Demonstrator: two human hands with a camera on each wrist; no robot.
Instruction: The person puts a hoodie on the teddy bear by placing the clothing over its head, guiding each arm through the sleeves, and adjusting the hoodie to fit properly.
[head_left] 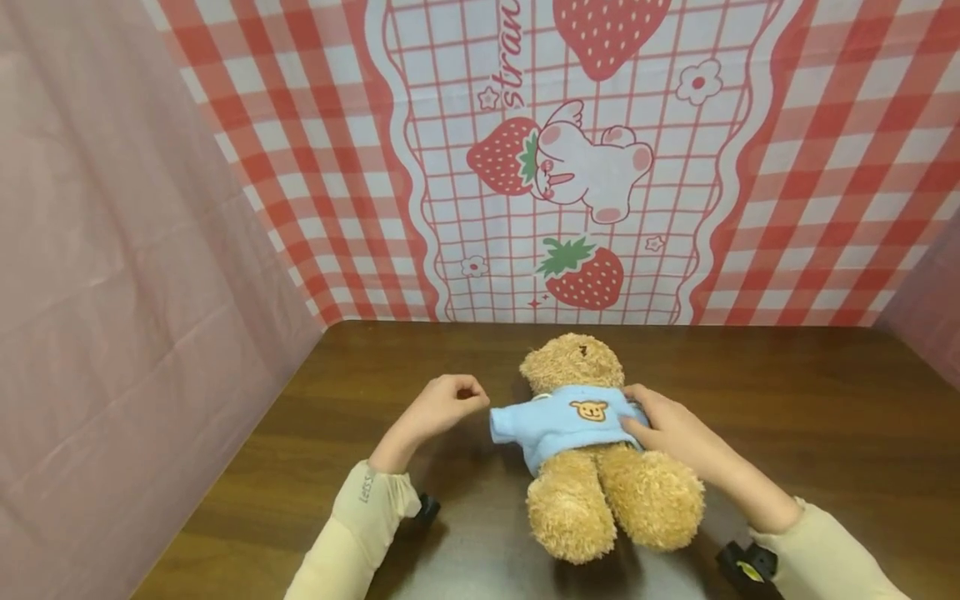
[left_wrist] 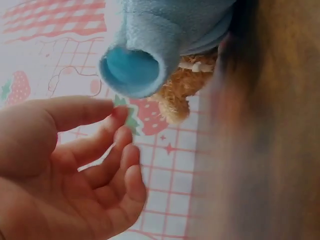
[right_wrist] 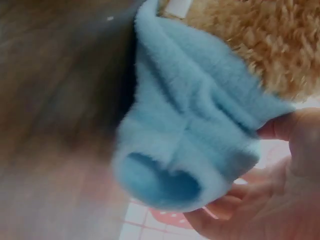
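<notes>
A light-brown plush teddy bear point(head_left: 576, 507) lies on the brown table, head toward the back and legs toward me. It wears a blue sweater point(head_left: 558, 433) with a small bear face on the chest. Beside the sweater's left-side cuff point(left_wrist: 132, 92), apart from it, hovers my left hand point(head_left: 441, 407), fingers loosely bent and holding nothing. My right hand point(head_left: 675, 429) grips the sweater at the bear's right side, thumb over the cloth and fingers around the other sleeve point(right_wrist: 190, 130). Both cuffs gape, with no paw visible inside.
The wooden table point(head_left: 810, 417) reaches back to a red-and-white strawberry-print cloth point(head_left: 480, 250). A pale pink curtain point(head_left: 135, 292) hangs along the left side. Dark wrist devices point(head_left: 746, 564) show near both sleeve ends.
</notes>
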